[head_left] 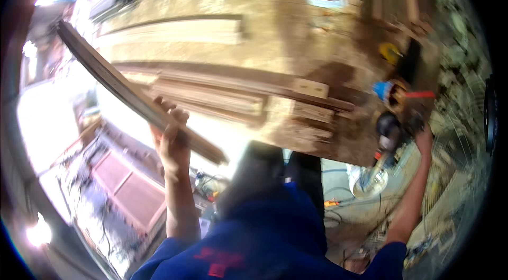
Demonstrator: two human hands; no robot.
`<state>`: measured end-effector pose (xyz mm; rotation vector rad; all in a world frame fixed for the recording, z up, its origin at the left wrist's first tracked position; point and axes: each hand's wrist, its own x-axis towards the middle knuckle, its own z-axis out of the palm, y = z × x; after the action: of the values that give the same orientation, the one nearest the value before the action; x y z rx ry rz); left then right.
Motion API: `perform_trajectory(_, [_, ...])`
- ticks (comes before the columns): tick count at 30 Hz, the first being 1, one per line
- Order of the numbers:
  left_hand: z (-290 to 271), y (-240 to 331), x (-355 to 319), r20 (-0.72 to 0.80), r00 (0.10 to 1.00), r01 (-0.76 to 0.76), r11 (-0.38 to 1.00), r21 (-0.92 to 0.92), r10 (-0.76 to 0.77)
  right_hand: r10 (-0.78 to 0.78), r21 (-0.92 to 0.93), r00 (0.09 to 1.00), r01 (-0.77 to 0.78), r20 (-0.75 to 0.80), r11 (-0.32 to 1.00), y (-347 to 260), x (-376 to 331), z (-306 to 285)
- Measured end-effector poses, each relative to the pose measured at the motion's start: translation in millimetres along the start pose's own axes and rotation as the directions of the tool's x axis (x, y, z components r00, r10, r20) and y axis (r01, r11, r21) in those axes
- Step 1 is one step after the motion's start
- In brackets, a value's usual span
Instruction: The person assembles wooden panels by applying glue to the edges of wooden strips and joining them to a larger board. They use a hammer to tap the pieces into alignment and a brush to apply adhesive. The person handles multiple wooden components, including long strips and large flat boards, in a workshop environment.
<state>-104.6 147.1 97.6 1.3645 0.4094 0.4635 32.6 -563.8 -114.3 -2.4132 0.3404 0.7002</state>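
In the head view, the left hand [172,134] grips a long wooden strip [114,84] near its lower end, fingers wrapped over its edge; the strip is raised clear of the near edge of the bench [270,26] and slants up toward the far left. The right hand [422,136] is out at the right end of the bench, beside a dark handheld power tool [389,125]; blur hides the fingers, so I cannot tell whether they are closed on it. Just beyond the tool stands a blue-and-tan cup [389,92] with a red stick [420,95] by it, and a yellow round object [390,52] lies farther back. On the bench, long wooden pieces [211,101] lie side by side near the front, with a pale board [174,31] behind them. Below the bench's right end is a white bucket [368,182].
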Motion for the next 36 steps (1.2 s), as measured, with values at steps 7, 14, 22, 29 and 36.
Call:
perform_trajectory(7, [-135.2, 81.6, 45.1, -0.206, 0.955, -0.180, 0.969, 0.168, 0.213, -0.198, -0.507, 0.941, 0.033, -0.275, 0.862, 92.1, 19.7, -2.7])
perform_trajectory(14, [-277.3, 112.5, 98.4, -0.335, 0.914, -0.173, 0.966, 0.191, 0.230, -0.184, -0.315, 0.830, 0.010, -0.527, 0.949, 165.5, -172.4, 47.2])
perform_trajectory(22, [-361.3, 28.3, 219.6, -0.142, 0.968, -0.202, 0.977, 0.060, 0.209, 0.110, 0.376, 0.990, -0.070, -0.086, 0.924, -174.8, -346.0, 336.5])
perform_trajectory(29, [-400.0, -7.8, 260.9, -0.048, 0.990, -0.135, 0.989, -0.061, 0.132, 0.160, 0.270, 0.986, -0.168, 0.053, 0.948, -338.5, -423.2, 439.3])
perform_trajectory(36, [-418.5, -12.7, 274.7, 0.035, 0.989, -0.138, 0.988, -0.070, 0.141, 0.161, 0.255, 0.987, -0.154, -0.005, 0.955, -341.3, -450.5, 459.7])
